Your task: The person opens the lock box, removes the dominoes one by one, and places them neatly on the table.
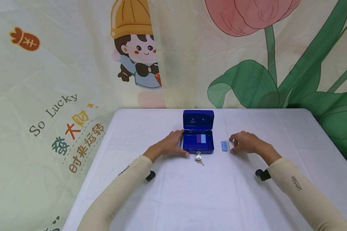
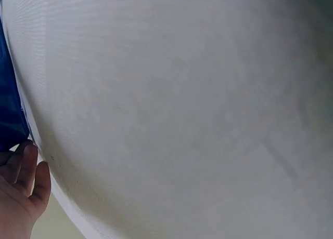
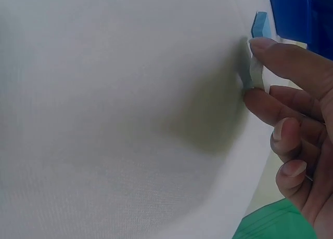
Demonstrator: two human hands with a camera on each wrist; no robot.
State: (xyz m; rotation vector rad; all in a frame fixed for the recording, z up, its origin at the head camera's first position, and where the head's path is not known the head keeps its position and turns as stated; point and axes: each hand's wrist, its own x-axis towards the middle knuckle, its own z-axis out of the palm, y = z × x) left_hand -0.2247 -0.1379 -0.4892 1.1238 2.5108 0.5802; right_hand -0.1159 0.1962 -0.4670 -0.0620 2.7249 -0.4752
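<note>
A blue metal cash box (image 1: pixel 198 151) stands on the table with its lid (image 1: pixel 198 120) raised. Inside it lie a purple block (image 1: pixel 198 138) and a light blue block (image 1: pixel 203 138), side by side. My left hand (image 1: pixel 173 143) holds the box by its left side, thumb at the front corner and fingers toward the back. To the right of the box, my right hand (image 1: pixel 244 142) pinches a thin white block (image 3: pixel 256 72) between thumb and fingertips, close over the tabletop. Another light blue block (image 1: pixel 224 146) lies between that hand and the box.
Keys (image 1: pixel 200 161) on a ring hang from the lock at the box's front. A white cloth covers the table (image 1: pixel 191 199). Behind its far edge hangs a printed curtain (image 1: pixel 185 64). A black wrist strap part (image 1: pixel 262 175) shows under the right sleeve.
</note>
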